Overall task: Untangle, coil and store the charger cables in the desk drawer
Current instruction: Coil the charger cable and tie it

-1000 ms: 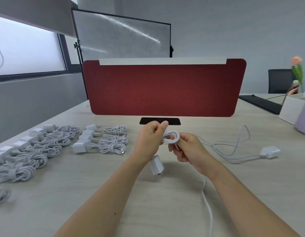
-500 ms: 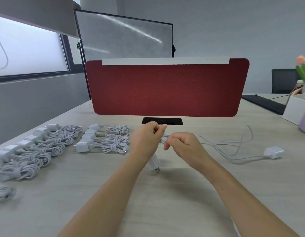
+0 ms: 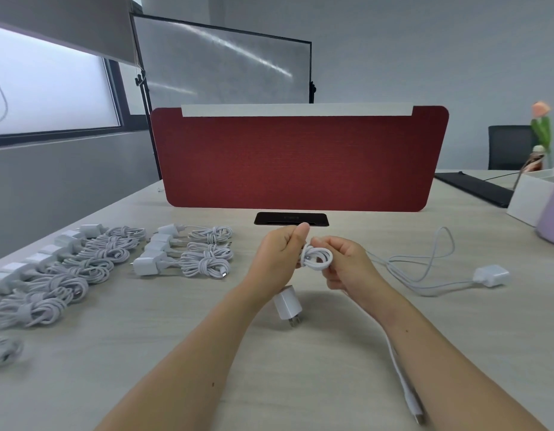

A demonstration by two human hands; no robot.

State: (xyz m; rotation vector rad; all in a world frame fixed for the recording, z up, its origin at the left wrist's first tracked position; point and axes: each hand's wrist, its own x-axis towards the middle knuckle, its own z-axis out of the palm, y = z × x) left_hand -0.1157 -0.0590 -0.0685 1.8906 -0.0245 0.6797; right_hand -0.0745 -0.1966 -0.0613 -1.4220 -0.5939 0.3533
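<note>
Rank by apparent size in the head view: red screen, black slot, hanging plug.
Largest: red screen.
Then black slot and hanging plug: these look alike overall, and the plug is nearer the camera, so unranked.

One left hand, one right hand. One half-coiled white charger cable; one loose white charger cable. Coiled white charger bundles form two rows, too overlapped to count exactly. One red felt divider panel.

A red divider panel stands upright across the pale tabletop; a black slot lies just before its base; at far right sit a white box, a lilac vessel, a pink tulip and a black mat; a dark chair, a translucent screen and a frosted window stand behind.
</note>
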